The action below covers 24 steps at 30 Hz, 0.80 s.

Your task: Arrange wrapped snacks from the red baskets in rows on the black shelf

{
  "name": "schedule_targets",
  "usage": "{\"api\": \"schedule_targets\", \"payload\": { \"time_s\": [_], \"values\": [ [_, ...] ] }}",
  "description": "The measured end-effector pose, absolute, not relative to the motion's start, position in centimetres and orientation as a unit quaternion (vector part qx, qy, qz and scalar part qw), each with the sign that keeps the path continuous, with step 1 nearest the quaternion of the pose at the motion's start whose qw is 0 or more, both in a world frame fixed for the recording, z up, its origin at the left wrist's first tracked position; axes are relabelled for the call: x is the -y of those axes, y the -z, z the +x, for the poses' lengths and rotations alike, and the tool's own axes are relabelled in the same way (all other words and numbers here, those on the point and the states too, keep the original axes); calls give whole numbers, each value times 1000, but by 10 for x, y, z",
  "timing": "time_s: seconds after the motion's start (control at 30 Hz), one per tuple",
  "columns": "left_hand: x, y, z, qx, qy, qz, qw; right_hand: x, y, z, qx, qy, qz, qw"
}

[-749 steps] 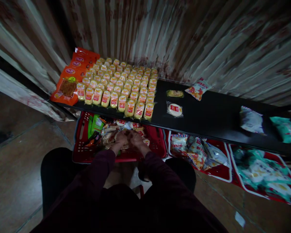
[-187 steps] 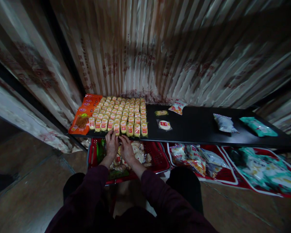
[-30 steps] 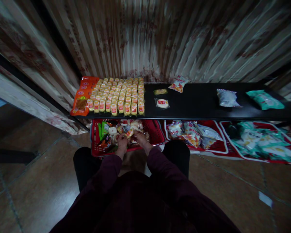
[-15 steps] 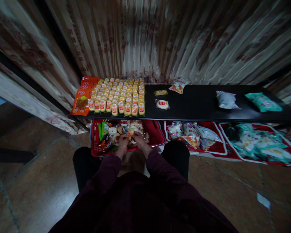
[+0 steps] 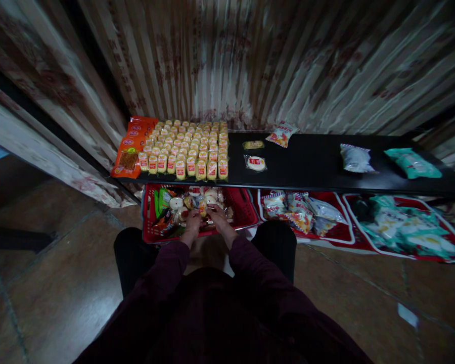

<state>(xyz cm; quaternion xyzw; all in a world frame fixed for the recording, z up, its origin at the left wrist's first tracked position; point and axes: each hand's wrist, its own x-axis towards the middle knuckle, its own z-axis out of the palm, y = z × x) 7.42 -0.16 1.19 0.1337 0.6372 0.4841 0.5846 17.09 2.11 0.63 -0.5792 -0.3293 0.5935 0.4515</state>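
Note:
Over the left red basket [image 5: 243,205], my left hand [image 5: 192,222] and my right hand [image 5: 217,217] are close together. Between their fingertips is a small wrapped yellow cake [image 5: 202,207], pinched from both sides. Mixed packaged snacks lie beneath and around it, including round white wrapped cakes [image 5: 176,203] and a green packet [image 5: 160,200]. Just beyond, on the black shelf [image 5: 299,164], similar wrapped yellow cakes [image 5: 190,166] stand in close rows beside an orange snack bag [image 5: 129,149].
On the shelf also lie a flat yellow packet [image 5: 253,144], a round white cake [image 5: 255,163], a red-and-white bag [image 5: 282,134], a whitish bag [image 5: 356,158] and a teal bag [image 5: 413,163]. Below stand a middle basket [image 5: 349,230] and a right basket [image 5: 382,247], both holding bagged snacks.
Both hands stay over the left basket with the wrapped yellow cake between them; its angle has shifted slightly. The camera view has moved a little. The shelf items look unchanged.

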Motion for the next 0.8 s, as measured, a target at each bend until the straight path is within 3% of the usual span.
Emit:
{"api": "schedule_targets", "payload": {
  "time_s": [0.37,0.8],
  "values": [
    [1,-11,74,-633,-495,137,579,-18,-6,172,386,-602,-555,425],
    [2,-8,71,-669,-533,211,474,-22,-7,161,508,-479,-582,417]
  ]
}}
